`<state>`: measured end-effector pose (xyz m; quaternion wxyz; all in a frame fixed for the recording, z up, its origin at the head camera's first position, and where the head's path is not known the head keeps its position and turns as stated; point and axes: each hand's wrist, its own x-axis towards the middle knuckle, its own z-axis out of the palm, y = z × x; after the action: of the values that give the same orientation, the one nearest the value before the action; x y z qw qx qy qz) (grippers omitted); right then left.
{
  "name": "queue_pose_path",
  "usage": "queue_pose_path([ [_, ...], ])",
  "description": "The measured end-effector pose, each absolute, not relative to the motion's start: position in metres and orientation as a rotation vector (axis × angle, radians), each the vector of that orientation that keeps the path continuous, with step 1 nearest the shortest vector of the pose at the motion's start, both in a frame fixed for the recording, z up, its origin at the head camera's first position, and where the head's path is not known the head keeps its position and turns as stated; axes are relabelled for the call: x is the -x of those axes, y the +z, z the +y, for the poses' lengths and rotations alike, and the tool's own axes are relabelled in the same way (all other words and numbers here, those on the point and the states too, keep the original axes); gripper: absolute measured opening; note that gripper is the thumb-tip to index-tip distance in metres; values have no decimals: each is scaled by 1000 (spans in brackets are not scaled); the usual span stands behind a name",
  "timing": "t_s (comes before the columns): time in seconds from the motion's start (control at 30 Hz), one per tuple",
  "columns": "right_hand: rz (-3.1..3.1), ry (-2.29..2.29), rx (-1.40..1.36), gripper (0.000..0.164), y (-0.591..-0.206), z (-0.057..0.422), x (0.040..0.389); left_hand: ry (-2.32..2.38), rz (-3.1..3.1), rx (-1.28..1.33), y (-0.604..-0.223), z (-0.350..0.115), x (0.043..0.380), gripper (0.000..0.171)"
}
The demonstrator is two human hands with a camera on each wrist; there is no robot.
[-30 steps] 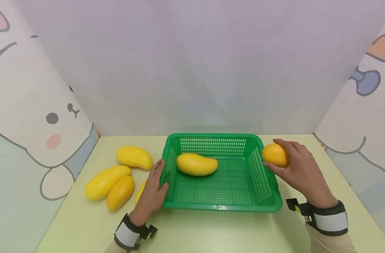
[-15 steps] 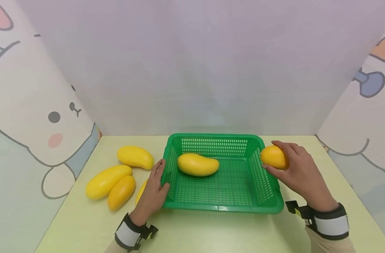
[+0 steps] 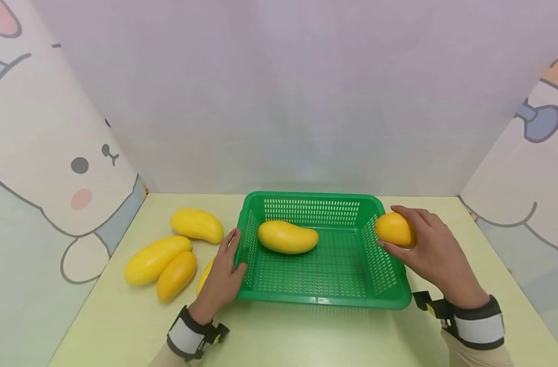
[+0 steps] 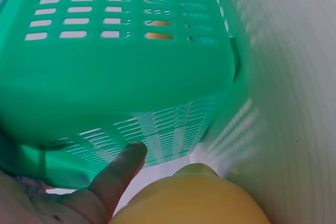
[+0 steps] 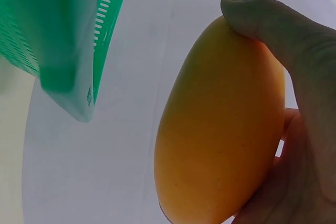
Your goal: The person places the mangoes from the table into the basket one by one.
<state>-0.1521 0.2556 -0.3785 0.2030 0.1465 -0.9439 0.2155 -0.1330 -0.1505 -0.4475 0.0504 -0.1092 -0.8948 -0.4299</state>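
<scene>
A: Clock ref. = centre of green basket, head view. L hand?
B: Seen near 9 o'clock. Basket's side is touched by fingers, approx. straight & close tog.; thumb spread apart.
A: R hand?
B: At 3 o'clock. Orange mango is clamped betw. thumb & curved fingers, held by basket's R rim, betw. 2 & 3 o'clock. Gap to basket shown in R wrist view.
A: Basket contents?
B: Yellow mango noted inside, betw. 9 & 10, nr. L wall.
A: On table?
B: Curved mango betw. 9 & 10. Long mango at 9, touched by small mango. Half-hidden mango betw. 8 & 9, partly covered by L hand. Straps are worn on both wrists.
</scene>
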Motion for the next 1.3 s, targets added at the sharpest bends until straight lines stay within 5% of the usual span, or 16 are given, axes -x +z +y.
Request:
queue_pose_path([
  [1.3, -2801, 395, -687, 69, -335, 203, 177, -1347, -2724, 335, -448, -151, 135, 71],
])
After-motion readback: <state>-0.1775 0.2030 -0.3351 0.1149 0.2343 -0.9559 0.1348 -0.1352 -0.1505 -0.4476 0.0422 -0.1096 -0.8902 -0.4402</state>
